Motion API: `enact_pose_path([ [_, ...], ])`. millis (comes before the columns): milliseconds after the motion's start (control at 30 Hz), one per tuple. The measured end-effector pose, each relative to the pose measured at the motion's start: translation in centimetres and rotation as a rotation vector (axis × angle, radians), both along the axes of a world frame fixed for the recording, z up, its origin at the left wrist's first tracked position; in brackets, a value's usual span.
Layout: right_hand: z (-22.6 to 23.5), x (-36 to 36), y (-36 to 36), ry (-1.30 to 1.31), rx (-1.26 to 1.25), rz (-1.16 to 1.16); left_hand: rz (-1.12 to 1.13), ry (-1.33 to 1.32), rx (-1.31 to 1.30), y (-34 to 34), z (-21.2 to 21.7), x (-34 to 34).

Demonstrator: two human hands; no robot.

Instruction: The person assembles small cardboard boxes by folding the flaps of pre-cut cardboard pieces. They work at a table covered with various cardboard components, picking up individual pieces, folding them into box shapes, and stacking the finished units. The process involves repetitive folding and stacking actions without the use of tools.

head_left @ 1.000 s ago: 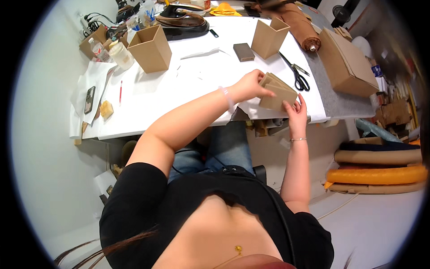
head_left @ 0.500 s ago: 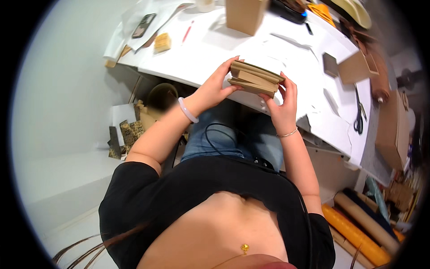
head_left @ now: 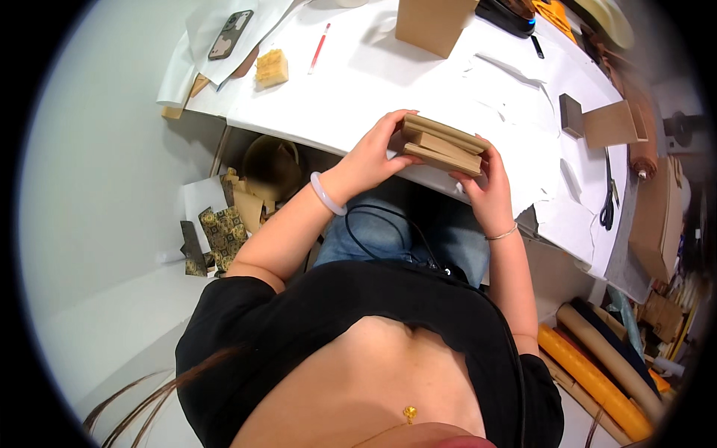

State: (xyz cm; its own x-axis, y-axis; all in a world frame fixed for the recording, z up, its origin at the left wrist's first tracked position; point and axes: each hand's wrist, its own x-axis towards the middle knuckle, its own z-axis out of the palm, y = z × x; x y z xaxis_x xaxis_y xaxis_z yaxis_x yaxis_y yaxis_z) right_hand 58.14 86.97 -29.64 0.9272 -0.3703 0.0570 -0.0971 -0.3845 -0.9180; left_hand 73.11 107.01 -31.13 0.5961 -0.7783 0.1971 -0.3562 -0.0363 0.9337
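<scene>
Between both hands I hold a small brown cardboard box [head_left: 446, 148] above the near edge of the table. It shows two flat boards with a narrower block of board between them. My left hand [head_left: 373, 153] grips its left end, fingers over the top and thumb on the lower board. My right hand [head_left: 491, 185] closes on the right end, its thumb below and some fingers hidden behind. The far side of the box is hidden from view.
On the white table [head_left: 358, 104] are a tall cardboard box [head_left: 435, 26], a yellow sponge-like block [head_left: 272, 69], a red pen [head_left: 320, 48], a phone [head_left: 231, 34], a dark block [head_left: 570, 116], an open cardboard piece [head_left: 609, 125] and scissors [head_left: 608, 205]. Below sits a bin [head_left: 258, 175] beside scraps [head_left: 224, 235].
The whole view has shifted a little, so the table's things appear slightly displaced. Both hands keep hold of the box, which appears a little lower and farther right in the picture.
</scene>
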Motion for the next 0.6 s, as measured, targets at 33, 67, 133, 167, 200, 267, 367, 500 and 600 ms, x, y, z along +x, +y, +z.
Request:
enact_pose_path([
  [33,-0.1,0.0,-0.2,-0.004,0.009,0.002,-0.021,0.038,-0.02,0.1,0.2,0.3],
  [67,-0.2,0.1,-0.4,0.002,0.028,-0.004,-0.041,0.077,-0.04,0.1,0.4,0.7],
  [133,-0.3,0.4,-0.6,0.01,0.068,-0.018,-0.053,0.119,-0.032,0.3,0.4,1.3],
  [167,-0.4,0.5,-0.5,-0.003,0.084,-0.019,-0.047,0.123,-0.004,0.3,0.2,1.6],
  [200,-0.4,0.7,-0.5,-0.016,0.101,-0.019,-0.041,0.127,0.025,0.4,0.2,1.6],
  [267,-0.4,0.9,-0.6,-0.045,0.129,-0.031,-0.028,0.141,-0.015,0.4,0.6,1.4],
  [367,0.5,1.2,-0.5,-0.112,-0.002,0.011,-0.026,0.067,-0.035,0.8,1.7,1.2],
  [500,1.4,1.7,-1.0,-0.169,-0.228,0.049,0.047,-0.115,-0.063,1.3,1.2,0.9],
  [600,1.5,1.8,-0.7,-0.356,-0.439,0.061,0.096,-0.326,-0.169,1.4,0.0,0.4],
])
